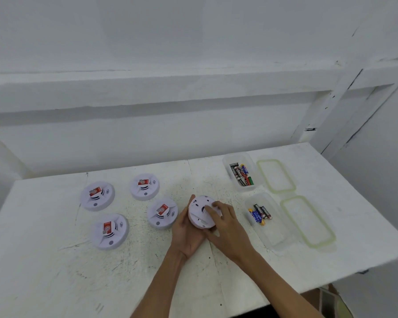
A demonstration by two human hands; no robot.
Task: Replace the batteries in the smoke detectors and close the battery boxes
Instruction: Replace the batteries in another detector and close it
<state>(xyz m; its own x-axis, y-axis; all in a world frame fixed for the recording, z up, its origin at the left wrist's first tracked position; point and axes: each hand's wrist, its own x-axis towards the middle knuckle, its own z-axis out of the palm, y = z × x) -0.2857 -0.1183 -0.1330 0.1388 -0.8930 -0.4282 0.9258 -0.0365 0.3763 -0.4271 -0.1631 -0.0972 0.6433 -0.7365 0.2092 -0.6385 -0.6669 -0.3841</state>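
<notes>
My left hand (186, 235) cradles a white smoke detector (199, 213) from below, its back side turned up toward me. Fingers of my right hand (225, 222) press on the detector's back near its battery cover. Several other smoke detectors lie face up with red stickers: one at the far left (97, 195), one at the back (144, 186), one at the front left (109, 231) and one just left of my hands (162, 213). Two clear boxes hold batteries, the far box (242, 172) and the near box (265, 220).
Two green-rimmed clear lids lie right of the boxes, the far lid (275, 176) and the near lid (308, 221). The white table (44, 271) ends at a front edge near my forearms and a right edge beyond the lids. A white wall rises behind.
</notes>
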